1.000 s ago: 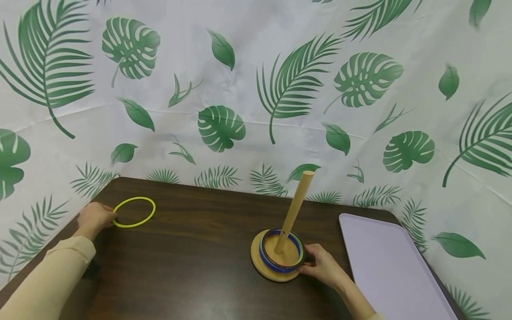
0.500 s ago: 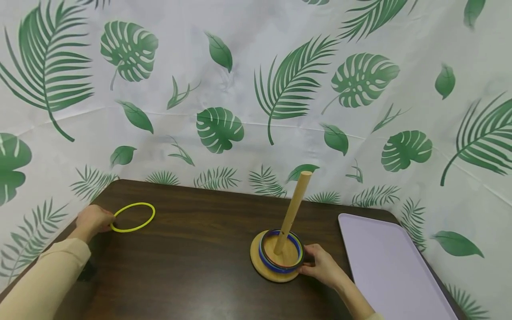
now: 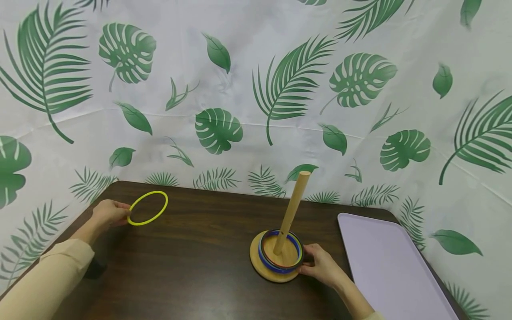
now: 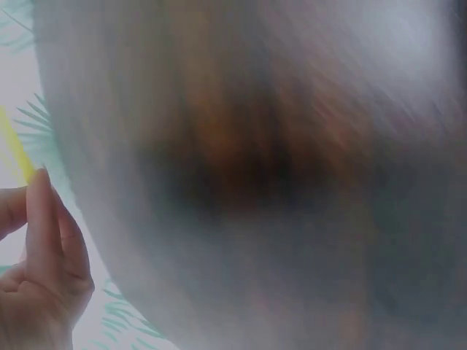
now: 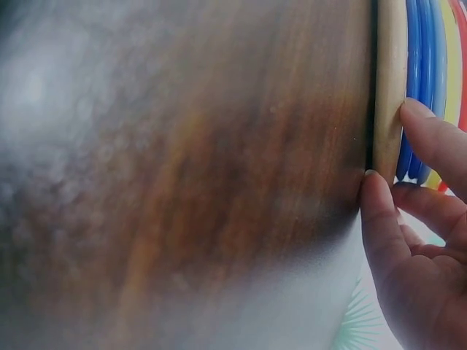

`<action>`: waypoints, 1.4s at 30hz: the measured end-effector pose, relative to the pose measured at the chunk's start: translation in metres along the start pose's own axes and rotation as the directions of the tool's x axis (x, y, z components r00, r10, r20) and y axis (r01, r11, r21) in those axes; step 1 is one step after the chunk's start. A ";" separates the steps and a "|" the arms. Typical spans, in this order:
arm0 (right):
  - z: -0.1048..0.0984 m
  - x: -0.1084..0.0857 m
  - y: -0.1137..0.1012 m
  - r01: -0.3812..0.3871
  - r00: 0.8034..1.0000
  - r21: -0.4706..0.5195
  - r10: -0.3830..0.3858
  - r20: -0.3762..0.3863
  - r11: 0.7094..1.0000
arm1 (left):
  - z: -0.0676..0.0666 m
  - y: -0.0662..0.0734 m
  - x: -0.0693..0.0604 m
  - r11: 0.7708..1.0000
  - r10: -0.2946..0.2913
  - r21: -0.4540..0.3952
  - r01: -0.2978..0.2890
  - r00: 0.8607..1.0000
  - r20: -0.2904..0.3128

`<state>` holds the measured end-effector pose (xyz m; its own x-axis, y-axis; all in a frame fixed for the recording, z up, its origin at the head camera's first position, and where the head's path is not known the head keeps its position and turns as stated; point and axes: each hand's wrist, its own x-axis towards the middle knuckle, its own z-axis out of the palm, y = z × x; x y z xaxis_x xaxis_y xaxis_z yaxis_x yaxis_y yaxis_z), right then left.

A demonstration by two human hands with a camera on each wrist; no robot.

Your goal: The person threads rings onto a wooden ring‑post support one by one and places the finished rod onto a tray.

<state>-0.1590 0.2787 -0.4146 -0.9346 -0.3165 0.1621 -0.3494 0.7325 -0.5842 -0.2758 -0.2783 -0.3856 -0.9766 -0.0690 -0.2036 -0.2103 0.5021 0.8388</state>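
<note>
At the table's left side, my left hand (image 3: 112, 212) pinches a yellow ring (image 3: 166, 206) between thumb and fingertips, holding it tilted in the air. In the left wrist view only a short piece of the yellow ring (image 4: 13, 146) shows above the fingertips. Right of centre stands a round wooden base (image 3: 256, 258) with an upright wooden peg (image 3: 294, 205). Around the peg lie several stacked rings (image 3: 262, 258), blue at the bottom, with yellow and red above and a dark one on top. My right hand (image 3: 323, 266) pinches the base's edge (image 5: 390, 87), its thumb beside the blue rings (image 5: 427, 58).
A pale lilac tray (image 3: 384, 258) lies on the right part of the dark wooden table (image 3: 192, 266). Behind the table hangs a white cloth (image 3: 240, 89) printed with green leaves. A dark object (image 3: 95, 270) sits partly hidden beneath my left forearm.
My left hand dipped slightly, then moved right and a little up with the yellow ring, which is now more tilted. My right hand and the base have stayed put.
</note>
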 end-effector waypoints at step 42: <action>0.000 -0.001 0.000 -0.011 1.000 0.026 0.011 -0.002 1.000 | 0.127 0.225 -0.083 0.856 0.496 -0.290 -0.428 0.838 0.227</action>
<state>-0.1585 0.2789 -0.4150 -0.9385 -0.3074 0.1573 -0.3375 0.7201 -0.6062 -0.2366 -0.0498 -0.2441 -0.9130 0.3866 0.1307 0.2249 0.2095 0.9516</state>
